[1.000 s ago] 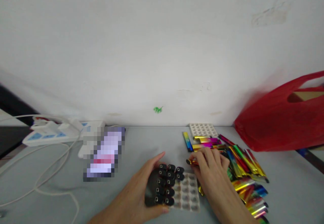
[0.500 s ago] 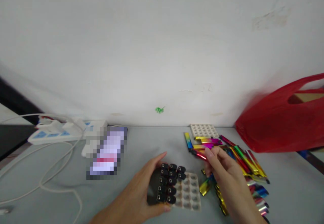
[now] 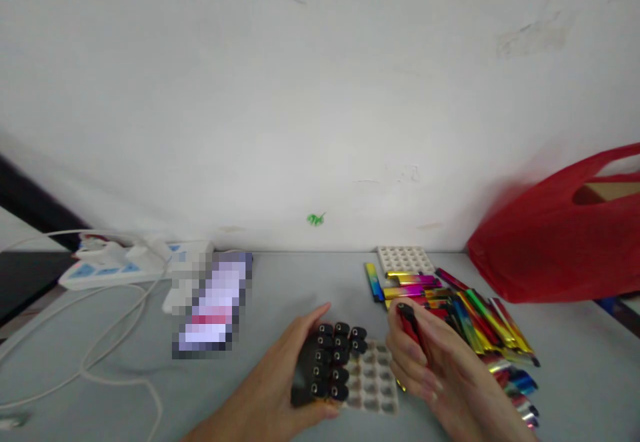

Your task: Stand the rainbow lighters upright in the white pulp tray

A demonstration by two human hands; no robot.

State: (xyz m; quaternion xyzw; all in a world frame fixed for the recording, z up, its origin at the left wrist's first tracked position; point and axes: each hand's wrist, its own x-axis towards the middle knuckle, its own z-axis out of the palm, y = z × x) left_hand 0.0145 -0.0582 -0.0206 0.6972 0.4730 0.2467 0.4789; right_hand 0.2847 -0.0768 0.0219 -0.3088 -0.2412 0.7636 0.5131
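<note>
My left hand (image 3: pixel 280 375) grips the left side of a clear tray (image 3: pixel 373 382) partly filled with several black caps (image 3: pixel 333 359). Just right of that tray, my right hand (image 3: pixel 440 369) holds one shiny red stick (image 3: pixel 411 322) upright, black tip up. A pile of shiny multicoloured sticks (image 3: pixel 480 325) lies on the grey table behind and to the right of my right hand.
An empty white grid tray (image 3: pixel 404 259) sits by the wall behind the pile. A red plastic bag (image 3: pixel 555 242) stands at the right. At the left lie a blurred-out flat object (image 3: pixel 213 302), a white power strip (image 3: pixel 115 269) and loose white cables (image 3: pixel 95 355).
My right hand has picked a red stick out of the pile and brought it toward me and left, close to the tray. My left hand has stayed on the tray.
</note>
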